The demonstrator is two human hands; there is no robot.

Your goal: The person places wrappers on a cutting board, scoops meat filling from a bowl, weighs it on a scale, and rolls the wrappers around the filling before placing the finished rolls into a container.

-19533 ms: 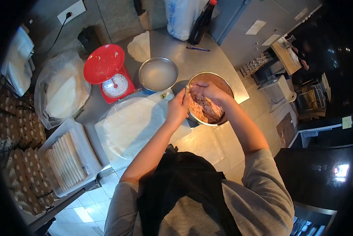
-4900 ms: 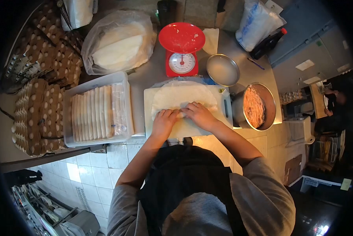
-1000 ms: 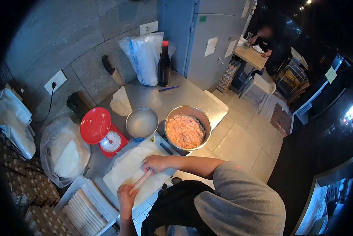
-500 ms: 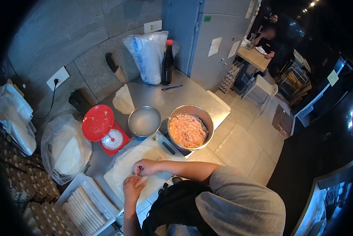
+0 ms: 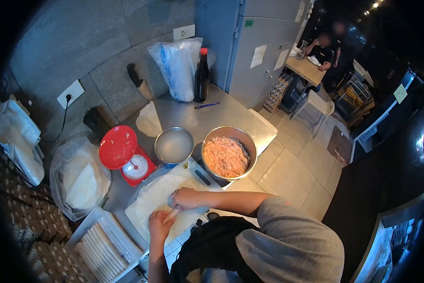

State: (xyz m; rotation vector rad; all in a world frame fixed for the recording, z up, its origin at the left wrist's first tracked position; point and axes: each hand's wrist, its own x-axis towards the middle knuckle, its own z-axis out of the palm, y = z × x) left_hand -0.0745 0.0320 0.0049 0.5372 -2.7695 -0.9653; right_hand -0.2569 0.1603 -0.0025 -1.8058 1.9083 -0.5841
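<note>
A pale, thin spring roll [image 5: 171, 216] lies at a slant over the white cutting board [image 5: 139, 219]. The fingers of my left hand [image 5: 159, 226] are closed round its lower end. My right hand [image 5: 185, 198] is curled over its upper end, and its fingertips are partly hidden. Under and beyond my hands, thin white wrapper sheets [image 5: 159, 188] are spread on the board. Near the board's far corner lies a tool with a dark handle [image 5: 202, 177]. Just past it stands a steel pot of pinkish minced filling [image 5: 225, 158].
A metal bowl of cloudy liquid [image 5: 174, 145] and a red kitchen scale [image 5: 135, 167] stand behind the board. Left are a bag of wrappers [image 5: 80, 181] and a white tray with finished rolls [image 5: 134, 254]. A dark bottle [image 5: 201, 78] stands farther back. Two people are in the background.
My right hand has shifted right and slightly down along the roll, showing more of it between my hands. The left hand stays nearly in place. A background person has moved right.
</note>
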